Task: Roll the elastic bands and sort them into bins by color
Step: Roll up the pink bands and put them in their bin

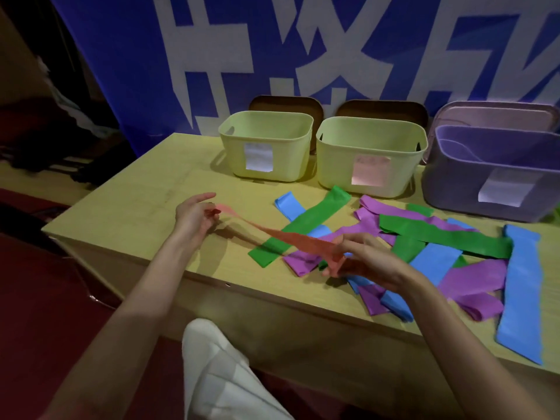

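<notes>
One red band [291, 237] is held stretched above the table [145, 189], pinched at one end by the left hand [194, 215] and at the other by the right hand [360, 259], in front of the bins [266, 147].

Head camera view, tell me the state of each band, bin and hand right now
Red band: stretched between both hands, unrolled.
Left hand: pinches one end.
Right hand: grips the other end.
Loose bands: flat, overlapping on the table.
Yellow-green bins: upright, open.
Purple bin: upright, open.
</notes>
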`<action>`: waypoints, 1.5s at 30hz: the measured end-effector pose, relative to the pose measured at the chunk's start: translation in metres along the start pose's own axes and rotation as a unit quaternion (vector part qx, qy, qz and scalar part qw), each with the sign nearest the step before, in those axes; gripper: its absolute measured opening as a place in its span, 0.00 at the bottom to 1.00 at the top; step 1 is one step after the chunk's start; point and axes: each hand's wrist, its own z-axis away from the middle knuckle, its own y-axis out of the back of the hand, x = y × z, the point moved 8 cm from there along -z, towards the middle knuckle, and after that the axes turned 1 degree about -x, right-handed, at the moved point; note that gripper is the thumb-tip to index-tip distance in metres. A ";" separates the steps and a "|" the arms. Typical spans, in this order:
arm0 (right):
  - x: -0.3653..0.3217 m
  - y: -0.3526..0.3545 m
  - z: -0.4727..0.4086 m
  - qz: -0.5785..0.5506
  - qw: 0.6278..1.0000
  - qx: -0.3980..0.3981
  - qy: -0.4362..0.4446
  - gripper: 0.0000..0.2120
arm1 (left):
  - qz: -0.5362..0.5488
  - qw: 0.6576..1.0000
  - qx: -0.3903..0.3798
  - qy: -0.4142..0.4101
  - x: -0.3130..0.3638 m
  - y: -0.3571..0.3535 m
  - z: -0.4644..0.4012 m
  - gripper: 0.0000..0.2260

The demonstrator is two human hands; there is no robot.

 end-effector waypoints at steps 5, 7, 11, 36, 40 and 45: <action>0.013 -0.015 0.002 0.025 0.998 -0.034 -0.042 0.04 | 0.120 0.984 -0.082 0.101 -0.014 -0.006 0.000 0.12; 0.014 -0.016 0.001 0.037 0.998 -0.030 -0.045 0.05 | 0.132 0.981 -0.097 0.108 -0.015 -0.005 0.001 0.13; 0.003 -0.012 -0.003 0.095 0.995 0.038 -0.018 0.07 | 0.098 0.986 -0.113 0.071 -0.004 0.002 0.011 0.08; -0.011 -0.072 -0.108 0.175 0.972 0.151 0.050 0.07 | -0.479 0.866 0.033 -0.137 0.054 -0.012 -0.146 0.13; -0.011 -0.091 -0.112 0.248 0.952 0.159 0.087 0.07 | -0.516 0.841 0.042 -0.157 0.039 -0.026 -0.162 0.13; -0.006 -0.107 -0.115 0.275 0.948 0.130 0.093 0.14 | -0.542 0.820 0.050 -0.174 0.025 -0.039 -0.169 0.23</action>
